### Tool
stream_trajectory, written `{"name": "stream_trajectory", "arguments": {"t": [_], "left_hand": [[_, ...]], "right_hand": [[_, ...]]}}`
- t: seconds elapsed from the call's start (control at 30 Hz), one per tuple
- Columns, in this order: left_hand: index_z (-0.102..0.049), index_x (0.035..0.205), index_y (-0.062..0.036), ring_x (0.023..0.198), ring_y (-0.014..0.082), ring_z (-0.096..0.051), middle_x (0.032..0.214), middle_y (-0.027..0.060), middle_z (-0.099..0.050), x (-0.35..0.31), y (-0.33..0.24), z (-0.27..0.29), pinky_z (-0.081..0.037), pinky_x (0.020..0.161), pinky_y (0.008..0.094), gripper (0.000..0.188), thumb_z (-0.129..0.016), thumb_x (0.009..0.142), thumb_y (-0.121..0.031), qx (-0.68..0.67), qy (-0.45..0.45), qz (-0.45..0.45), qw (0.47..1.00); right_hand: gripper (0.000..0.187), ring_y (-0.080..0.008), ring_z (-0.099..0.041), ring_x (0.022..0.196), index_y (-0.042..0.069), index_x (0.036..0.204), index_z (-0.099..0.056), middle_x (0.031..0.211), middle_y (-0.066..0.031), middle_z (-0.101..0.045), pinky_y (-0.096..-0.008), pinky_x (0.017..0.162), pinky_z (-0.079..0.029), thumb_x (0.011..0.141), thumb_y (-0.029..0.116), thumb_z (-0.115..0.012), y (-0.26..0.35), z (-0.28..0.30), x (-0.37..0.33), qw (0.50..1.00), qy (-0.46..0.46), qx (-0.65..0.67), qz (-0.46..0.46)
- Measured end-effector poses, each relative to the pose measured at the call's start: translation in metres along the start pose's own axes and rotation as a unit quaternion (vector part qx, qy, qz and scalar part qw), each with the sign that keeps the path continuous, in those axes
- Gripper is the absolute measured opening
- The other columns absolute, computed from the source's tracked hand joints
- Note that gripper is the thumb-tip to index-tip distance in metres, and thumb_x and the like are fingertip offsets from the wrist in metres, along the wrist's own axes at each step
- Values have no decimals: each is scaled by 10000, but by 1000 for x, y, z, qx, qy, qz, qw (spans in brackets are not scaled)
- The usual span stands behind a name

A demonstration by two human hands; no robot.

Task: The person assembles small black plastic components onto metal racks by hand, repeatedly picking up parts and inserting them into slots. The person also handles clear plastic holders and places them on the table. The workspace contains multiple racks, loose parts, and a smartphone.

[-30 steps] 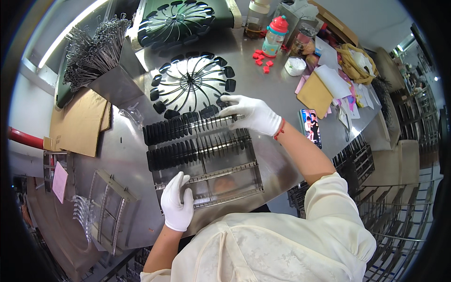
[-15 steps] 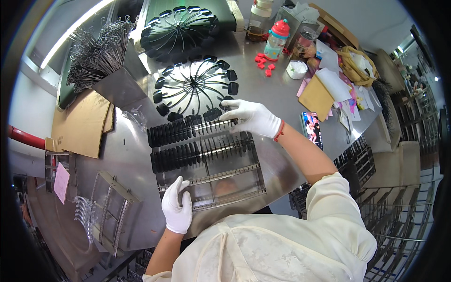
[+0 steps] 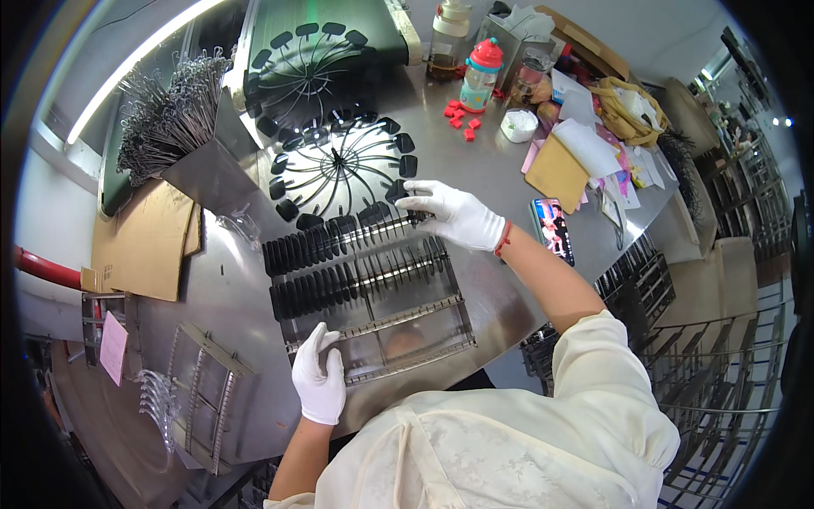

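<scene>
A metal rack (image 3: 386, 313) with slotted rails lies in front of me on the steel table. Two of its rows hold black paddle-shaped pieces (image 3: 318, 288) standing close together. My left hand (image 3: 320, 383), in a white glove, is closed on the rack's near left corner. My gloved right hand (image 3: 462, 217) is at the far right end of the back row, its fingertips pinched together; whatever is between them is hidden. Just beyond the rack, black pieces with thin curved stems are fanned out in a circle (image 3: 337, 159).
A metal bin of hooked wires (image 3: 208, 170) and cardboard sheets (image 3: 140, 233) stand at the left, with an empty rack (image 3: 199, 394) nearer. To the right lie a phone (image 3: 553, 231), a red-topped bottle (image 3: 481, 81), red blocks (image 3: 458, 112), a white tub (image 3: 519, 125) and papers (image 3: 585, 148).
The view has shifted slightly, so the things on the table appear a little farther left. Both hands stay at the same parts of the rack. The phone's picture has changed.
</scene>
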State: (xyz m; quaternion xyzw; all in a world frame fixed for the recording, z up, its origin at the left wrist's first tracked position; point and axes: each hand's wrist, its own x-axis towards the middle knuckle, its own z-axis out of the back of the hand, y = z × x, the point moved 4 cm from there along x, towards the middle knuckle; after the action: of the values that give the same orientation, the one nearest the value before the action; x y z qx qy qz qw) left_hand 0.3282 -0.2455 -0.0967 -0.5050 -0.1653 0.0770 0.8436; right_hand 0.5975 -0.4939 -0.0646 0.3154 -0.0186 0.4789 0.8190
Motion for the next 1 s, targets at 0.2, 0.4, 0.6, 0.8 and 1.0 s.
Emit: {"name": "stream_trajectory", "arguments": {"t": [0.2,0.4,0.6,0.8,1.0], "left_hand": [[-576,1390,13,1071,209,-697,1149,137,-728,-7,10,14,-516,990,332,503,-574,898,119,-27,-10,38,999],[-562,1413,23,1079,173,-685,1152,125,-729,-11,19,29,-502,996,309,488,-553,932,101,-80,-31,78,993],[-549,1431,25,1074,138,-665,1144,115,-732,-2,16,36,-489,1000,284,452,-550,979,55,-119,-29,116,986],[-530,1442,3,948,98,-657,1078,90,-722,36,9,79,-517,876,228,426,-529,1017,18,-80,-84,92,989],[-682,1083,34,841,110,-651,936,50,-681,122,24,162,-545,753,273,153,-643,1014,-96,-79,-251,92,960]], "right_hand": [[463,-365,-566,1305,191,1361,-644,1488,-163,-537,-443,1074,-491,909,222,-738,-3,-2,-3,1000,17,-6,-10],[439,-369,-608,1199,166,1384,-633,1482,-161,-553,-465,1031,-498,956,260,-667,-3,15,-14,992,-11,-78,-99],[484,-364,-624,1174,260,1438,-581,1455,-152,-569,-488,984,-532,963,313,-662,8,9,-16,979,65,-178,-74],[499,-350,-591,1166,90,1414,-544,1385,-159,-589,-477,987,-480,945,210,-663,59,28,-25,977,-132,-166,-35],[219,-326,-638,630,116,862,-659,753,-115,-635,-467,572,-516,868,333,-684,193,-40,-57,995,82,-24,52]]}}
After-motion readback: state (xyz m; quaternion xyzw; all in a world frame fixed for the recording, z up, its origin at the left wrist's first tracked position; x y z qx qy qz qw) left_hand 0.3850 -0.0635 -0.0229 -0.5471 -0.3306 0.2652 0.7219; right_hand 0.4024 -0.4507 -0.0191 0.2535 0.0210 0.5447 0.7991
